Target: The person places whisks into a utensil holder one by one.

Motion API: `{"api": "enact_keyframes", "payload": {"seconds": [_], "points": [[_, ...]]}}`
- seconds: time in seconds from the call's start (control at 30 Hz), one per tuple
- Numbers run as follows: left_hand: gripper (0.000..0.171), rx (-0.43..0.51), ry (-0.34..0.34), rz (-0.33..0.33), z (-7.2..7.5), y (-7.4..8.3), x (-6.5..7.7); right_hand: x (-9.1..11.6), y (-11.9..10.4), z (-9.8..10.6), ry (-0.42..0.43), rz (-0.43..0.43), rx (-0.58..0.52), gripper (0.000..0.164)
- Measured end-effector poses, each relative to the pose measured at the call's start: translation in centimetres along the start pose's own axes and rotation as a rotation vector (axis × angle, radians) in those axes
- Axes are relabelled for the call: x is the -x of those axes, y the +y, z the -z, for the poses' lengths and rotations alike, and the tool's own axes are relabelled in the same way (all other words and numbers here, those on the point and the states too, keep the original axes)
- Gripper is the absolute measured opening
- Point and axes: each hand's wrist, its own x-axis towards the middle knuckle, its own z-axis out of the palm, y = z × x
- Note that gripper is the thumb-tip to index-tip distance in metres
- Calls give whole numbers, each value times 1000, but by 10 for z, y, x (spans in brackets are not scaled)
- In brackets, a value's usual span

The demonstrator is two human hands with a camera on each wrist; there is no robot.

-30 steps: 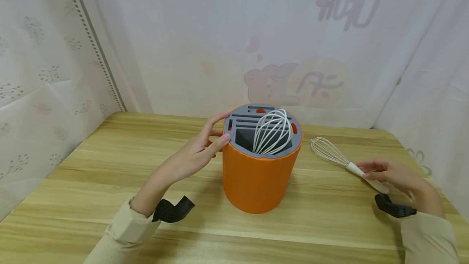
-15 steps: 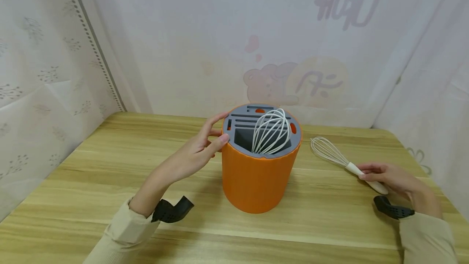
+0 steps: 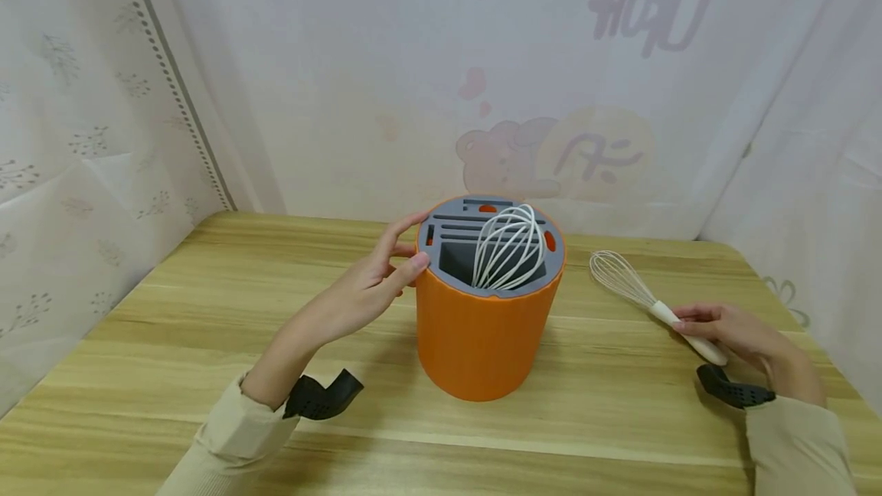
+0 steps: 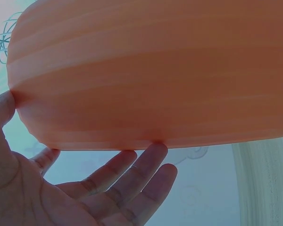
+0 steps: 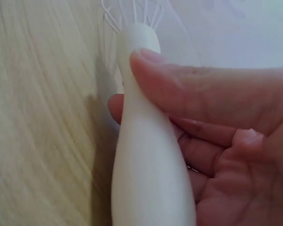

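Note:
An orange utensil holder with a grey slotted top stands upright on the wooden table. One white whisk stands in its large compartment, wires up and handle hidden inside. My left hand touches the holder's left side, thumb at the near rim and fairly straight fingers spread along the wall, as the left wrist view shows. At the right, my right hand pinches the pale handle of a second whisk between thumb and fingers. This whisk's wire end points away to the left, low over the table.
The wooden table reaches back to a pale printed curtain, with more curtain at both sides. Narrow slots and small red-orange holes mark the holder's top. A black wrist mount sits on each forearm.
My right thumb and fingers have closed on the second whisk's handle, and its wire end has shifted slightly right and away. My left hand and the holder look almost unchanged.

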Motion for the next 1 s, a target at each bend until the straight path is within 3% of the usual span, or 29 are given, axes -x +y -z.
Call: {"api": "enact_keyframes", "payload": {"seconds": [0.23, 0.43, 0.67, 0.8, 1.0], "points": [[53, 14, -5, 1, -1, 0, 0, 4, -10, 7, 37, 65, -5, 51], [53, 15, -4, -2, 0, 0, 0, 7, -25, 12, 144, 122, -37, 21], [53, 19, -5, -6, 0, 0, 1, 9, -50, 9, 220, 243, -106, 21], [54, 24, -7, -13, 0, 0, 1, 9, -67, 3, 247, 305, -179, 22], [54, 26, -7, -13, 0, -1, 1, 15, -94, -6, 245, 435, -402, 24]]}}
